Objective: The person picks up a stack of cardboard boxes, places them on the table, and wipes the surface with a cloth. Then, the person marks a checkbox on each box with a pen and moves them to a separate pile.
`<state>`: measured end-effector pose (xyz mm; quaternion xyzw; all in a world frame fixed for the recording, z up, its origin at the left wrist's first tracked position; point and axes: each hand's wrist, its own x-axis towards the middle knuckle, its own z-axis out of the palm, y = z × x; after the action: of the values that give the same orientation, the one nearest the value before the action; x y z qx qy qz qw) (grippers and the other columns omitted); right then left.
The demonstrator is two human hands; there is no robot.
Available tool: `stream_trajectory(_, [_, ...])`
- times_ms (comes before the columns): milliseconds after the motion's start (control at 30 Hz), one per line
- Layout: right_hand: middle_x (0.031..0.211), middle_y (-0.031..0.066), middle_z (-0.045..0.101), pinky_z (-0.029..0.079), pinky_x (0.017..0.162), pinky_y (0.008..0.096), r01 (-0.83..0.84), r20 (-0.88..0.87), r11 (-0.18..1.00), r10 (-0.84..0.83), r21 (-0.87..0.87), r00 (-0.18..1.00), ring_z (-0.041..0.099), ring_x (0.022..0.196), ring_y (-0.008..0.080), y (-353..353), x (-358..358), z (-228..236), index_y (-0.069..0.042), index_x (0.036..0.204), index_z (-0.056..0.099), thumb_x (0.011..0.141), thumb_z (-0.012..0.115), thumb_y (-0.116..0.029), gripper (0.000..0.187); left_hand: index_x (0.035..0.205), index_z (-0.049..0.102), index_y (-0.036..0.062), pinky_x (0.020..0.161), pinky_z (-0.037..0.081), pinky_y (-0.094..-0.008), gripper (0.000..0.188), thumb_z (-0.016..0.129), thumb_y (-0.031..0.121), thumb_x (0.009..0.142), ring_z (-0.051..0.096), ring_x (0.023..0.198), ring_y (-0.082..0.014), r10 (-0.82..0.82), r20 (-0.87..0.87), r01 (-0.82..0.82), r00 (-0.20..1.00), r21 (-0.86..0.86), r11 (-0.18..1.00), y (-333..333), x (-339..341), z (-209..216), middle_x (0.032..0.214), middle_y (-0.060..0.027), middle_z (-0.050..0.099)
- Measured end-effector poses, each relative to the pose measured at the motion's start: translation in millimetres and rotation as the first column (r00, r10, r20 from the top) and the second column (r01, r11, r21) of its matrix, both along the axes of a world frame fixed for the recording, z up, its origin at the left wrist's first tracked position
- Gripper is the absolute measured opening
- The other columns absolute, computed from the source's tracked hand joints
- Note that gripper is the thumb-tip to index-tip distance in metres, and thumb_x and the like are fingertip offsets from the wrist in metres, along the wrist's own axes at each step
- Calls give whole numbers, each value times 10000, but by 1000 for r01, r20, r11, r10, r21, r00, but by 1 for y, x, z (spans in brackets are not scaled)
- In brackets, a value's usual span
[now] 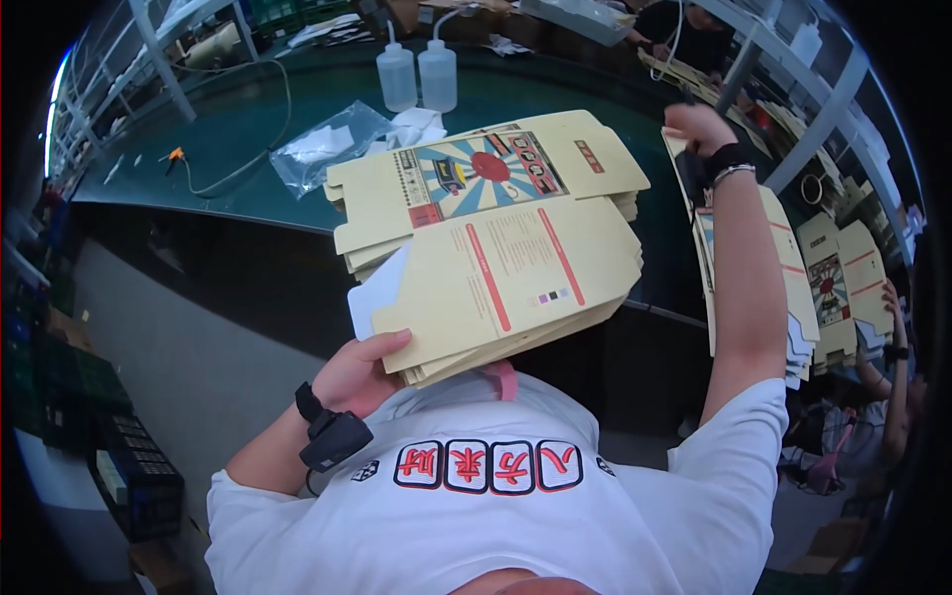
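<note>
Green desk [540,94] spanning the upper frame. Stack of flat cream cartons [585,263], printed, sitting mid-frame, overhanging the desk's near edge. Second carton stack [796,288] lying at right, partly hidden by the right forearm. Clear plastic bag [307,174] lying upper left of centre. Left hand [357,379], lower centre-left, is gripping the mid-frame stack's corner, thumb on top. Right hand [702,129], upper right, is curling at the second stack's far end; can't tell whether its grip is holding anything. Two white squeeze bottles [437,79] standing top centre-left.
</note>
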<state>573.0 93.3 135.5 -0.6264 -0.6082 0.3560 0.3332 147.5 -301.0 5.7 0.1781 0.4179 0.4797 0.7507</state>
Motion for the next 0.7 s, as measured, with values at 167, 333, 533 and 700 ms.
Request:
stream_trajectory(167, [1104,61,747,331,476,157,-214,-335,940,298,266,894,641,715,64,-165,-45,41,-44,1202,665,1045,634,-328,325,1573,354,4,1212,361,-493,620,615,209,1049,471,1451,-279,-65,7,65,998,-27,998,4,3,8,1545,-154,495])
stream_trajectory(333, [794,36,744,404,481,214,-434,-99,901,431,-7,897,559,524,66,-318,-82,-47,-11,1072,722,1076,583,-294,315,1554,386,2,1204,365,-486,577,597,220,1062,491,1425,-284,-222,180,217,958,44,975,5,8,27,1489,-163,549])
stream_trajectory(533, [858,61,761,372,458,209,-356,-131,872,331,-337,934,577,544,68,-359,-94,-113,-21,1108,717,1083,579,-345,353,1579,348,71,1164,396,-499,573,560,280,1090,527,1363,-301,-347,221,366,912,-54,929,18,43,17,1539,-150,492])
stream_trajectory(700, [858,41,734,311,438,184,-152,-427,923,-14,-353,904,554,556,54,-343,-90,-126,-33,1091,704,1070,597,-405,388,1472,502,328,989,423,-408,438,591,469,1067,503,1293,-177,-329,116,339,937,-89,937,38,103,-6,1433,13,578])
